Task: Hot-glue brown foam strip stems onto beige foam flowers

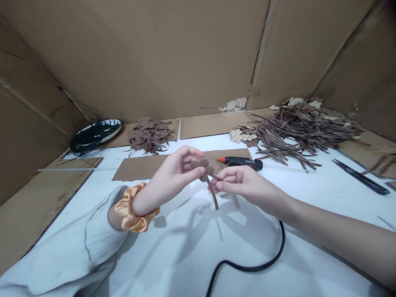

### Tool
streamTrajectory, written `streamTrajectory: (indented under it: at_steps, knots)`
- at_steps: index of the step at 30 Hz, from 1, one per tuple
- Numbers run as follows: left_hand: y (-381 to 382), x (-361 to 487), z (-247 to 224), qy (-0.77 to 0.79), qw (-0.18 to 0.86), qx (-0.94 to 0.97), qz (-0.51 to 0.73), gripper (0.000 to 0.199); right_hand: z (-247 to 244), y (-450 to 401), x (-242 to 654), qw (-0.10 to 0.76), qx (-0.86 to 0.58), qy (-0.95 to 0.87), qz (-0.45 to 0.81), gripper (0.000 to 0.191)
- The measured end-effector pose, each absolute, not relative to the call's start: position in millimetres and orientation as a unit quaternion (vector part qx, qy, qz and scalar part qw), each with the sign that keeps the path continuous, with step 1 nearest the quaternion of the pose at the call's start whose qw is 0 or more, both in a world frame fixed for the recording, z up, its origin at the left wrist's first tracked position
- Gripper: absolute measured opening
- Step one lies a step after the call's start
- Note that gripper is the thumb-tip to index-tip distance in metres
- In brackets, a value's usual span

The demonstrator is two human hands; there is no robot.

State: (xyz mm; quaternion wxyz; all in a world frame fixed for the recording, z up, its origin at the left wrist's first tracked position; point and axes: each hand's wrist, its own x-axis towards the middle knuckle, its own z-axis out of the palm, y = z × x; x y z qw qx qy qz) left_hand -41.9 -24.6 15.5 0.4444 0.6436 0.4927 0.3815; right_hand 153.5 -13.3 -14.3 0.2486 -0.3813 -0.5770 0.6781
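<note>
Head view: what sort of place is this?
Probably a small craft workstation walled with cardboard: a glue gun, black scissors and a heap of brown strips lie on the white tabletop.

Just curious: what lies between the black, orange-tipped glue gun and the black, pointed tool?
A thin, translucent stick and the ends of some brown strips, in the head view.

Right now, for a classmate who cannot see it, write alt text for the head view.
Two bare hands, left and right, hold a brown flower with strap-like strips over a white table. Behind them lie an orange-tipped glue gun and piles of brown flowers and strips; black scissors lie at the right.
</note>
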Motion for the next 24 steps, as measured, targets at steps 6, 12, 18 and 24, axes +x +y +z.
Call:
streamTrajectory:
  at_steps: [6, 12, 18, 24]
  knots:
    - [-22.5, -39.0, 14.4, 0.507, 0.475, 0.585, 0.418, 0.028, -16.3, -14.3, 153.3, 0.25, -0.348, -0.539, 0.725, 0.027]
    - [-25.5, -38.2, 17.7, 0.521, 0.466, 0.563, 0.441, 0.031, -9.5, -18.4, 149.8, 0.221, -0.356, -0.543, 0.728, 0.032]
    - [-26.9, -39.7, 17.8, 0.518, 0.451, 0.579, 0.44, 0.031, -14.8, -19.7, 150.0, 0.211, -0.369, -0.539, 0.727, 0.034]
    - [-27.4, -40.6, 17.3, 0.516, 0.434, 0.584, 0.452, 0.027, -16.3, -20.4, 150.9, 0.201, -0.41, -0.546, 0.702, 0.032]
